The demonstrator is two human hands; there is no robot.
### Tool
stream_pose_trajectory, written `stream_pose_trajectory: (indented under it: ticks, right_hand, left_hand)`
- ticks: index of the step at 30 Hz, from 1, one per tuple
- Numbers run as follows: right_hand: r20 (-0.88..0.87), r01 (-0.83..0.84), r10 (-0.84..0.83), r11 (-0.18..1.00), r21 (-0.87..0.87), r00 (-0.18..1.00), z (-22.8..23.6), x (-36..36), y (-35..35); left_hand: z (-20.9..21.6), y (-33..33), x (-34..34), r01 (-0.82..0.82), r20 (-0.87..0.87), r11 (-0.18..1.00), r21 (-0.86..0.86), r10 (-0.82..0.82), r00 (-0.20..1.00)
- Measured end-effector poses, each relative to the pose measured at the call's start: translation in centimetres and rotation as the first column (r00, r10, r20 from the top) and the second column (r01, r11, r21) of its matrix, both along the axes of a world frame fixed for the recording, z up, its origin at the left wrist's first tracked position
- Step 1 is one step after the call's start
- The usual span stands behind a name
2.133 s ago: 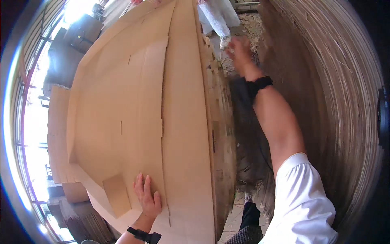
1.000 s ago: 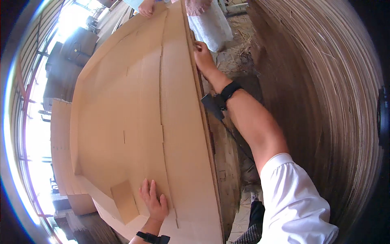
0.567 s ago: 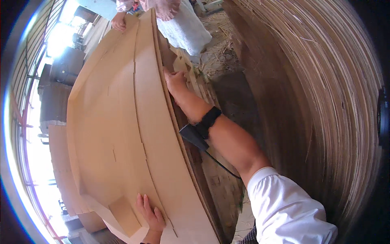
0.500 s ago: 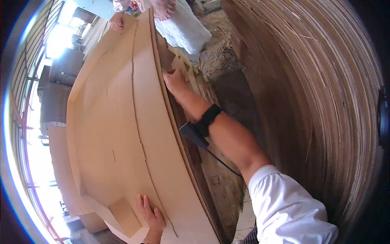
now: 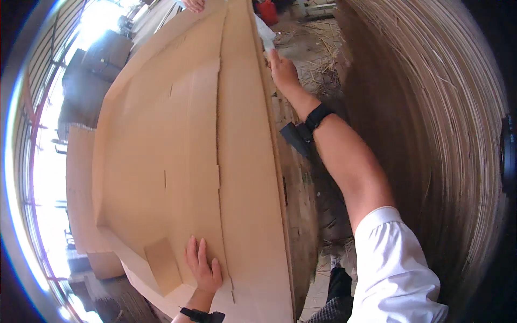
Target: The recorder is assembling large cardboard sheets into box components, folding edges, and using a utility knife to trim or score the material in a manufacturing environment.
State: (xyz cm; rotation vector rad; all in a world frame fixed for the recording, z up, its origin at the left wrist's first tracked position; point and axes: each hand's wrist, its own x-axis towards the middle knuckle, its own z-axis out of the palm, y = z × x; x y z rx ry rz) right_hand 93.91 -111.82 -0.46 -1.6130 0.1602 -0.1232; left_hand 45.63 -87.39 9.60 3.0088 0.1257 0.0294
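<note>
A large sheet of tan cardboard (image 5: 161,134), slit and creased, spreads out in front of me with its far-left side folded up. My left hand (image 5: 204,266) lies palm down on its near part, fingers spread, close to a long slit and a small folded flap (image 5: 163,266). At the sheet's far right edge is my right hand (image 5: 283,70), arm stretched out, its fingers closed around the edge. The fingertips are partly hidden there. Black straps sit on both my wrists, with a dark device (image 5: 295,139) hanging at the right one.
Another person's hand (image 5: 194,5) rests on the sheet's far edge. A tall stack of brown cardboard sheets (image 5: 431,134) curves up along the right. Wooden slats (image 5: 299,199) show under the sheet, and straw litters the floor (image 5: 318,48). A red object (image 5: 267,12) stands far off.
The cardboard's right edge and my right hand have shifted rightward, and that hand reaches farther out. The other person's body has mostly left view. My left hand stays flat on the sheet.
</note>
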Motion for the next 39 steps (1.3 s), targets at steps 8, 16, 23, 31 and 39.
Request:
stream_pose_trajectory:
  ticks: [8, 16, 23, 31, 39]
  right_hand:
    - [0.089, -0.124, 0.123, 0.992, 0.006, 0.988, -0.1, 0.6, 0.0]
    - [-0.329, 0.146, -0.048, 0.949, 0.281, 0.943, -10.6, -12.5, -5.6]
    - [-0.152, 0.109, -0.103, 0.993, 0.032, 0.983, 0.0, -32.8, -4.7]
    - [-0.162, -0.271, 0.287, 0.398, -0.876, 0.944, 11.6, -50.7, 1.8]
    - [-0.055, -0.365, 0.454, 0.633, -0.682, 0.889, 10.1, -61.4, 4.6]
  left_hand:
    - [1.7, -0.7, 1.7, 0.000, 0.002, 1.000, 0.001, 0.000, 1.000]
    - [1.2, -1.4, 4.3, -0.030, 0.066, 0.999, -0.022, 0.031, 0.997]
    - [0.9, -2.3, 5.1, -0.022, 0.203, 0.998, -0.060, 0.034, 0.979]
    - [0.5, -5.0, -1.6, -0.014, 0.126, 0.992, -0.125, 0.030, 0.992]
    - [3.1, 1.8, -25.4, 0.084, 0.099, 0.825, -0.559, -0.035, 0.995]
